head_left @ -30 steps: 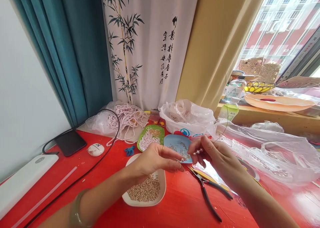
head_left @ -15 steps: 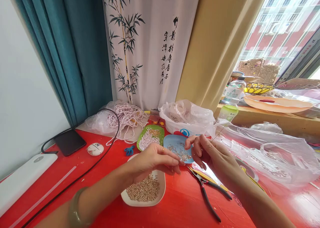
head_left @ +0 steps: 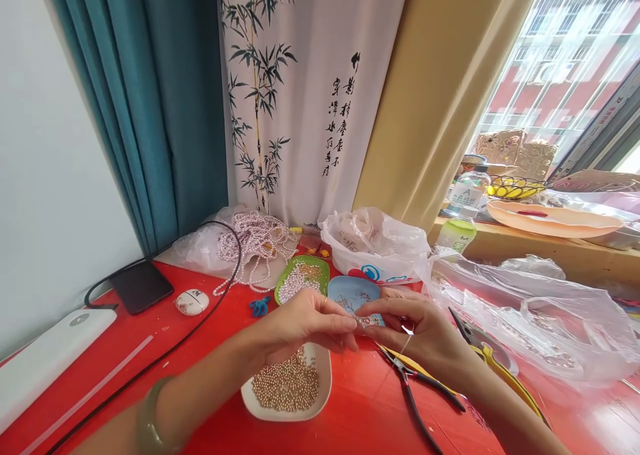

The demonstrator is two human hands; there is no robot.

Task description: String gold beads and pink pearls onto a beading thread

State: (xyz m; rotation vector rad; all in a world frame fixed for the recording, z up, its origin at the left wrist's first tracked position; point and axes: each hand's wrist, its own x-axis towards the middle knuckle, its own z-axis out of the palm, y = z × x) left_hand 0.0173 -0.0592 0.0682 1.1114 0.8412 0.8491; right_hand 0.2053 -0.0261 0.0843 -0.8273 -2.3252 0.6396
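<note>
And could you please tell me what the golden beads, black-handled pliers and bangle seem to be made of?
Golden beads: glossy, perhaps coated plastic or metal; the shine leaves it open.
Black-handled pliers: metal, probably steel, by the grey sheen; handles seemingly matte plastic or rubber.
Bangle: polished, perhaps jade or glass, by its greenish colour and highlight.

We see a pale wall (head_left: 55,148) on our left, then 3 curtains side by side: a teal curtain (head_left: 150,108), a white curtain (head_left: 307,102) printed with bamboo (head_left: 258,105) and 2 columns of black writing (head_left: 343,128), and a mustard curtain (head_left: 430,102). Beyond, daylight enters our window (head_left: 545,102), a reddish building (head_left: 613,58) outside. Below runs a wooden sill (head_left: 550,243); before us, a glossy red table (head_left: 360,402) catches glare at right.
</note>
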